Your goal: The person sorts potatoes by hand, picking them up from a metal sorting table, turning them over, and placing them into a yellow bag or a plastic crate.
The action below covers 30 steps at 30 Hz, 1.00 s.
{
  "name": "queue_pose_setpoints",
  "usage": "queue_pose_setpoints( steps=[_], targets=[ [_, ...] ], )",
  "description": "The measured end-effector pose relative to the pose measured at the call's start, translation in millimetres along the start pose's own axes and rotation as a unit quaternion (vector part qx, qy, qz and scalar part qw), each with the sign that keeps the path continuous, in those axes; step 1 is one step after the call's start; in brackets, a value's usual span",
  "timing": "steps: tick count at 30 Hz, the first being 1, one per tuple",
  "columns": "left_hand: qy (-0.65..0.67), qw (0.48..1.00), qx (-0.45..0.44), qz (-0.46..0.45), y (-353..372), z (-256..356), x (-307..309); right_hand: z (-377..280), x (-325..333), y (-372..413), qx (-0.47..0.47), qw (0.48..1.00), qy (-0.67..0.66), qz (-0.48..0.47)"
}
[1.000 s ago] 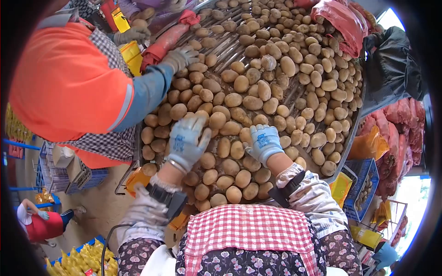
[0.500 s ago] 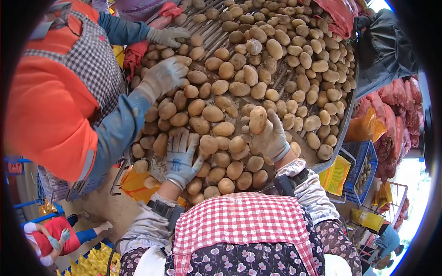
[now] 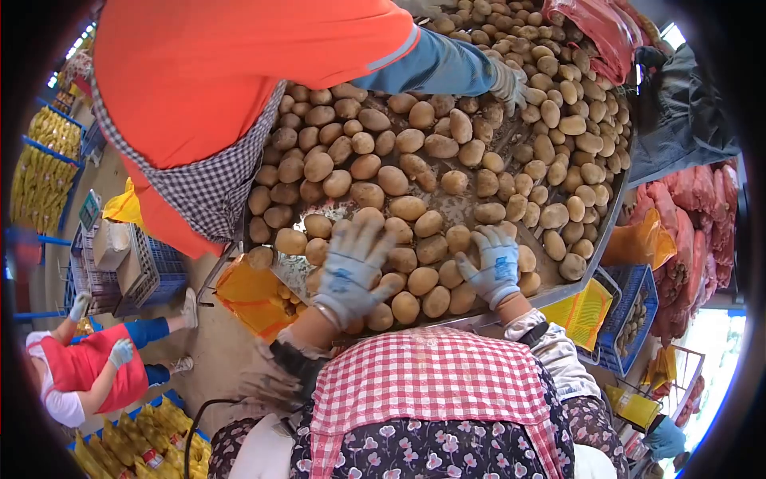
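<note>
Though gloved, left hand (image 3: 348, 275) and right hand (image 3: 496, 270) both palm-down — spread wide over potatoes (image 3: 436, 302), grasp empty.

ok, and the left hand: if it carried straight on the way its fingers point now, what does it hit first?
Likely the oval potato just past the fingertips of the left hand. Depth is unclear from this one view; it might pass over it.

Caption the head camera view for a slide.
Gloved left hand and right hand rest on potatoes, while a co-worker in orange reaches across the table.
</note>
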<state>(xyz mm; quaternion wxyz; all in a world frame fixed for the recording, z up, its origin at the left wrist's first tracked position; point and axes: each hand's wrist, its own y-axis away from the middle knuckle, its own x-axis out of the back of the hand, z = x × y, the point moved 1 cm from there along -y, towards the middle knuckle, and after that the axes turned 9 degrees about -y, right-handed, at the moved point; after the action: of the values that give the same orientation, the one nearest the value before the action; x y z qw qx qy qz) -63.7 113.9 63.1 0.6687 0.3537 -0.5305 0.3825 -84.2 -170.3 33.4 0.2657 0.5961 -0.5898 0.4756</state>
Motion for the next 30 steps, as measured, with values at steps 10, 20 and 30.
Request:
queue_pose_setpoints(
  steps=[10,20,30],
  targets=[
    [0.002,0.988,-0.142,0.06,23,-25,-44,-12,-52,-133,-0.003,0.993,0.108,-0.035],
    [-0.035,0.999,0.017,0.001,6,-4,9,-14,11,-77,-0.129,0.952,-0.271,0.065],
    [0.082,0.972,-0.075,0.209,-96,-30,-39,64,99,166,-0.455,0.451,-0.765,0.071]
  ],
)
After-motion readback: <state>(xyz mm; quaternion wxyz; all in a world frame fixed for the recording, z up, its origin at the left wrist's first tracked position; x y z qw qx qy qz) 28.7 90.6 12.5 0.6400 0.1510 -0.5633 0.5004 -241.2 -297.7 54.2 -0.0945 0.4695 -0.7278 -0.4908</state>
